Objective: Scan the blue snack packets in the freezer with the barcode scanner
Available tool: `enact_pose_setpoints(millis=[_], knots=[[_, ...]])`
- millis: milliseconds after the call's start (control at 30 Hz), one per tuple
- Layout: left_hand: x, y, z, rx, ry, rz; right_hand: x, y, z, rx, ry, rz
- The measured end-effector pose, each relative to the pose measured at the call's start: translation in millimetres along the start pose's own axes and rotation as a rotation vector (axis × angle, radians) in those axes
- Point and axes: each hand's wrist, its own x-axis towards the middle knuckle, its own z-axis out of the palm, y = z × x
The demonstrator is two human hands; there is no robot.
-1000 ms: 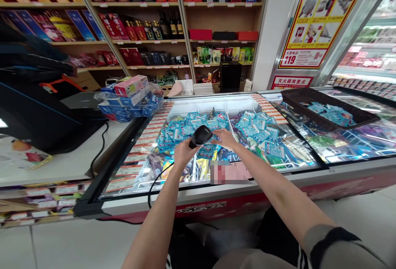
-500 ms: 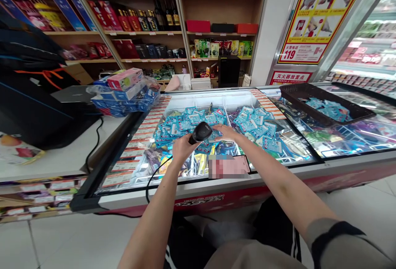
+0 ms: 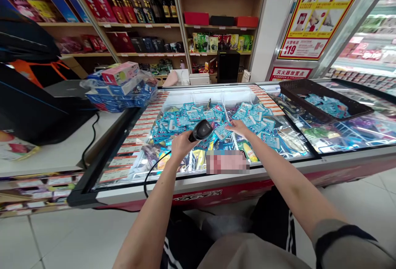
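My left hand (image 3: 182, 142) is closed around the handle of a black barcode scanner (image 3: 201, 130), whose cable hangs down past the freezer's front edge. To the right of it, my right hand (image 3: 239, 128) pinches a small blue packet (image 3: 222, 131) by its right end. The scanner's head is close to that packet. Beyond my hands, one pile of blue packets (image 3: 182, 118) spreads on the left and another pile (image 3: 255, 118) on the right, both on the chest freezer (image 3: 139, 137). A phone with a blurred screen (image 3: 227, 162) rests near the front edge.
A dark brown tray (image 3: 291, 89) holding more blue packets stands on the freezer at right. Plastic-wrapped boxes (image 3: 120, 91) sit on the left counter (image 3: 62, 145), beside a black bag (image 3: 27, 108). Stocked shelves (image 3: 139, 25) line the back.
My right hand has moved slightly right and now shows a blue packet held out beside the scanner. The left hand keeps the scanner in nearly the same place. The view has tilted down slightly.
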Motion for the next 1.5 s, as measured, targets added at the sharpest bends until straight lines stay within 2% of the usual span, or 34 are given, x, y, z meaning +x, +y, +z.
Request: enact_pose_setpoints(millis=[133,267,433,667,767,967,1200,1500], knots=[[0,4,2.8,-0.024,-0.014,0.037,-18,9,-4,0.245,0.151,-0.050],[1,9,6.2,-0.038,-0.023,0.097,-31,15,-1,0.320,0.244,-0.076],[3,12,9.0,-0.035,-0.039,0.124,-34,20,5,0.385,0.347,-0.070],[4,17,10.7,-0.011,-0.073,0.104,-32,24,8,0.407,0.315,-0.050],[3,19,8.5,-0.010,-0.079,0.109,-32,25,8,0.415,0.349,-0.029],[-2,22,2.7,0.005,-0.103,0.145,-35,21,6,0.371,0.323,-0.099],[-2,21,4.7,0.024,-0.120,0.167,-31,26,9,0.383,0.390,-0.070],[-2,22,6.2,0.053,-0.133,0.162,-32,23,7,0.381,0.343,-0.060]])
